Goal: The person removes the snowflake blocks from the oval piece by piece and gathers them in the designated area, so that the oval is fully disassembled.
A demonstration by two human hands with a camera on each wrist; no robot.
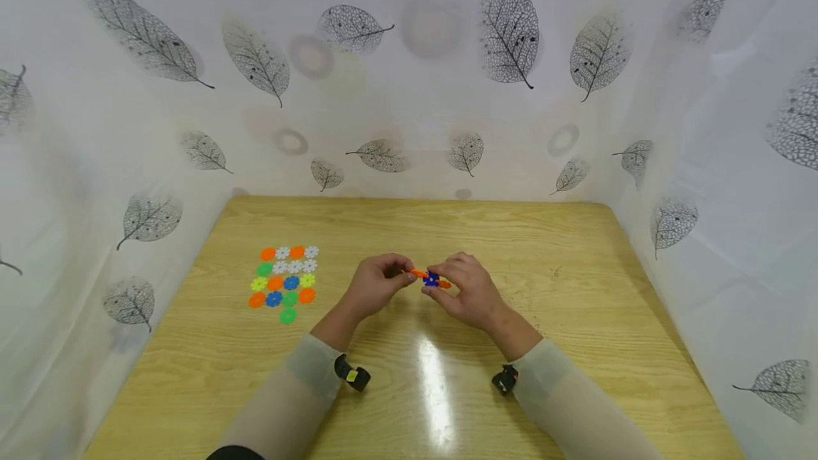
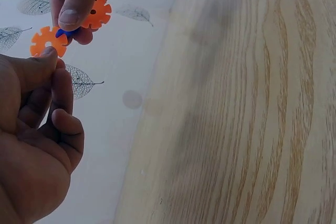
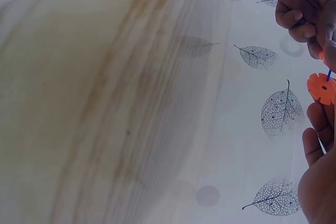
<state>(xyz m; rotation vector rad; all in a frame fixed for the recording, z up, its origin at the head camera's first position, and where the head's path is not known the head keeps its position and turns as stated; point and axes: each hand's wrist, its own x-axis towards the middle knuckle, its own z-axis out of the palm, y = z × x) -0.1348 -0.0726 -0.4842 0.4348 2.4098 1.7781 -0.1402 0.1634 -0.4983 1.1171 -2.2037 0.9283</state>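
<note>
My left hand (image 1: 375,284) pinches an orange notched plastic disc (image 2: 38,39) between thumb and fingertips. Beside it, my right hand (image 1: 469,291) has thumb and fingers around a blue notched disc (image 1: 431,279). A second orange notched disc (image 2: 103,15) sticks out on the blue one's far side, near the right hand's fingers. The three pieces form a short row, with blue in the middle and its face partly covered by the right hand. Both hands are over the middle of the wooden table (image 1: 511,233).
Several loose notched discs lie flat in rough rows at the table's left, among them an orange disc (image 1: 275,283), a white disc (image 1: 311,251) and a green disc (image 1: 288,315). A leaf-printed curtain (image 1: 396,105) surrounds the table's back and sides.
</note>
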